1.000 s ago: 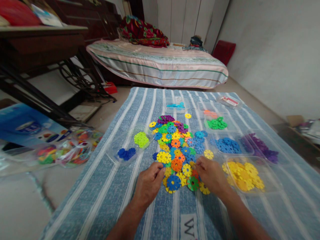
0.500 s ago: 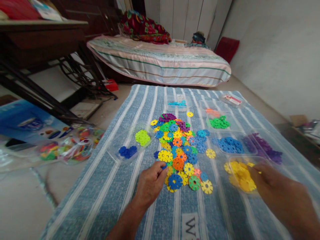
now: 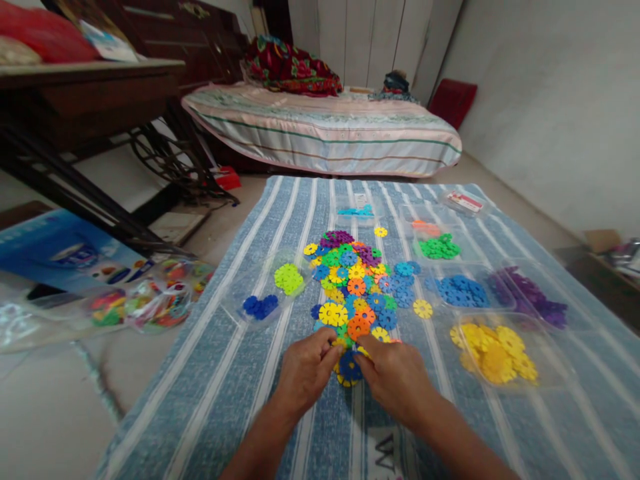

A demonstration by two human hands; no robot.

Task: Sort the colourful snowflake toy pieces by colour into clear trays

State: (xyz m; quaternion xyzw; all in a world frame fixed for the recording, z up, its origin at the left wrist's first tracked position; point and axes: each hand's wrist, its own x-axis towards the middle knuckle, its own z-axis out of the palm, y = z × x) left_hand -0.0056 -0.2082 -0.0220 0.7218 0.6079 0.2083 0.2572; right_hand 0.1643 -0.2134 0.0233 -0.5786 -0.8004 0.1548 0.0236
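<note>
A pile of notched plastic discs (image 3: 356, 287) in many colours lies on the striped cloth. My left hand (image 3: 307, 367) is closed in a pinch at the pile's near left edge; whatever its fingertips hold is hidden. Opposite it, my right hand (image 3: 400, 377) pinches at a yellow notched disc (image 3: 362, 351), its thumb beside a large blue disc (image 3: 349, 366). Both hands are close together over the near end of the pile. A clear tray of yellow discs (image 3: 500, 353) stands to the right of my right hand.
Clear trays hold blue discs (image 3: 463, 291), purple discs (image 3: 535, 300), green discs (image 3: 440, 247) and light blue discs (image 3: 356, 211). Left of the pile, another holds lime discs (image 3: 289, 279) and dark blue discs (image 3: 260, 307). A lone yellow disc (image 3: 423, 309) lies on the cloth.
My right hand has moved left from the tray of yellow discs to the near end of the pile. My left hand stays almost in place, still pinched.
</note>
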